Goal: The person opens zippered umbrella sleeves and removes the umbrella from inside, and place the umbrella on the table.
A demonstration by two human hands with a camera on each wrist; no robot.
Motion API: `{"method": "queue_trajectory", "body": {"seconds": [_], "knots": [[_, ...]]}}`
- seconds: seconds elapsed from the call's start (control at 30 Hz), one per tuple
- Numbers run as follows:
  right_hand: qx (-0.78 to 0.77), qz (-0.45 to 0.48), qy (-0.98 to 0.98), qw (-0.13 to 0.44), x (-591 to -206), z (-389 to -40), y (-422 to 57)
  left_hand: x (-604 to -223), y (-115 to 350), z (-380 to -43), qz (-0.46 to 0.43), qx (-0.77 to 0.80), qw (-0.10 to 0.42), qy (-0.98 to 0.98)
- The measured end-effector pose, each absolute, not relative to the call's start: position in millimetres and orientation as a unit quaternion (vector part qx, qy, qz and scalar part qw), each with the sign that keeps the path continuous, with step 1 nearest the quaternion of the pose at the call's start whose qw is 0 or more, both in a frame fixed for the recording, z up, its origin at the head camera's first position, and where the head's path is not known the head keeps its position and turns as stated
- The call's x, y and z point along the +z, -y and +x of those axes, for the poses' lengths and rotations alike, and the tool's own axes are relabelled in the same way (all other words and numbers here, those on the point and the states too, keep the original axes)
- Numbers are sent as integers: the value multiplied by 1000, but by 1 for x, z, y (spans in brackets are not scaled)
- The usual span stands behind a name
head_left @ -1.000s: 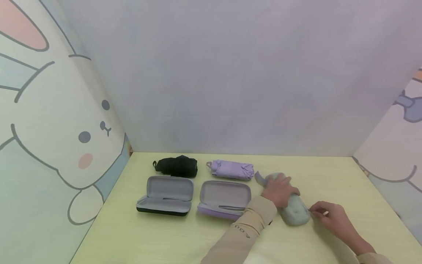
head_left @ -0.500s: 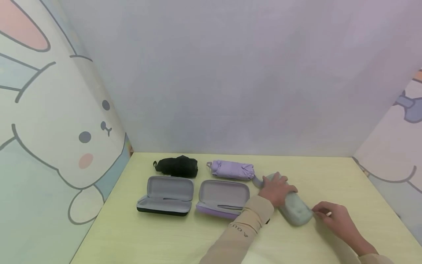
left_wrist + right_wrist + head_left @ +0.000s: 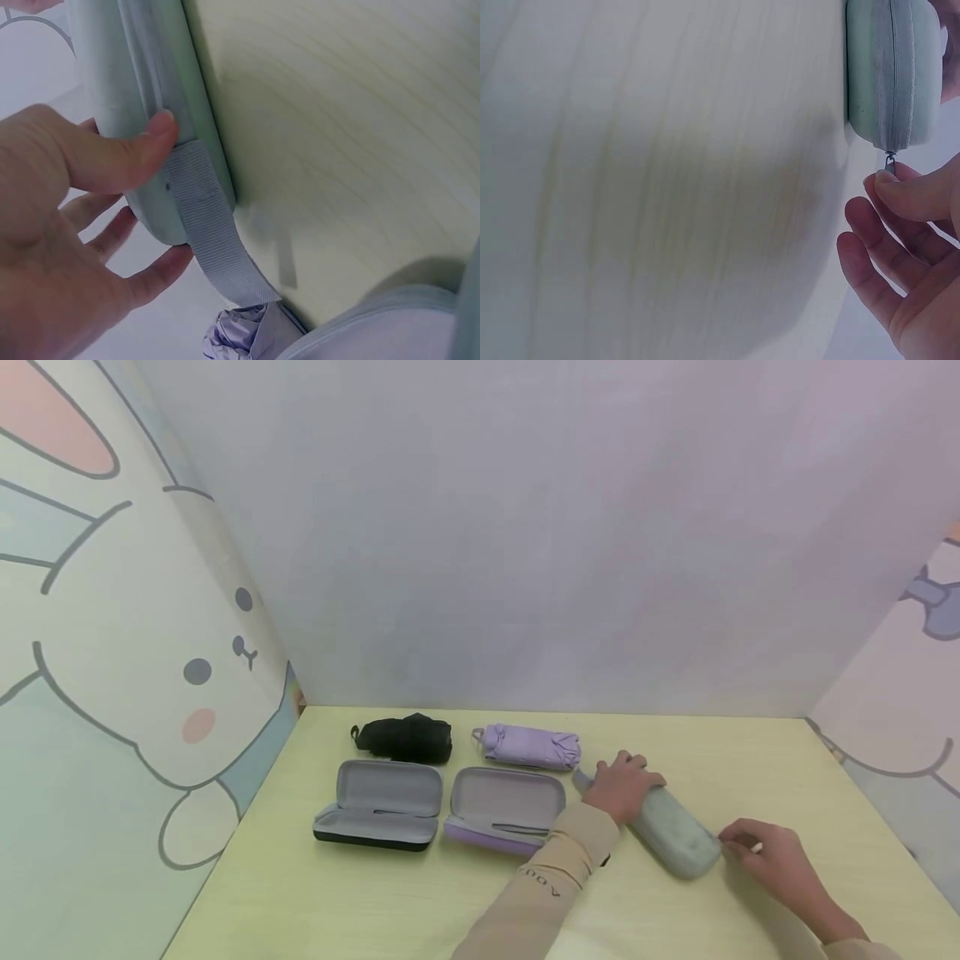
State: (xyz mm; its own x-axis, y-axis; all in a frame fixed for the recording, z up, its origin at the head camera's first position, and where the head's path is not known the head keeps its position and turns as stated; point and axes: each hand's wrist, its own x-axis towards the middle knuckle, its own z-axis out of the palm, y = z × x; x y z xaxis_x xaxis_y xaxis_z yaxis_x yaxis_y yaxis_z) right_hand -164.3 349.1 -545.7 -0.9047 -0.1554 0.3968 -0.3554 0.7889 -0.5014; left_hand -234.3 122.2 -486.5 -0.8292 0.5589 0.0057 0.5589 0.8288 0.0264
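Note:
A pale green zippered case (image 3: 678,835) lies slantwise on the table at the right, closed. My left hand (image 3: 622,787) holds its far end; in the left wrist view the thumb lies along the zip side and the fingers reach round the other side. Beside that thumb a grey strap (image 3: 217,232) hangs from the case's end. Off the near end, my right hand (image 3: 765,852) pinches the small zipper pull (image 3: 889,166) between thumb and forefinger, its other fingers loosely bent. In the right wrist view the grey zip runs closed down to the pull.
Two opened cases, one black outside (image 3: 375,835) and one purple outside (image 3: 487,837), stand to the left with grey linings. Behind them lie a folded black umbrella (image 3: 405,739) and a folded purple umbrella (image 3: 528,747). A wall (image 3: 525,568) rises behind the table.
The green case's near end has shifted slightly rightward, and my right hand has moved right with the pull. My left hand has slid a little left toward the far end.

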Motion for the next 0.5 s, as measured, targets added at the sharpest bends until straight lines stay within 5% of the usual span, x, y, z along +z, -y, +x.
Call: {"method": "queue_trajectory", "body": {"seconds": [0.5], "knots": [[281, 120, 939, 160, -544, -161, -354, -484, -121, -233, 269, 32, -4, -963]]}}
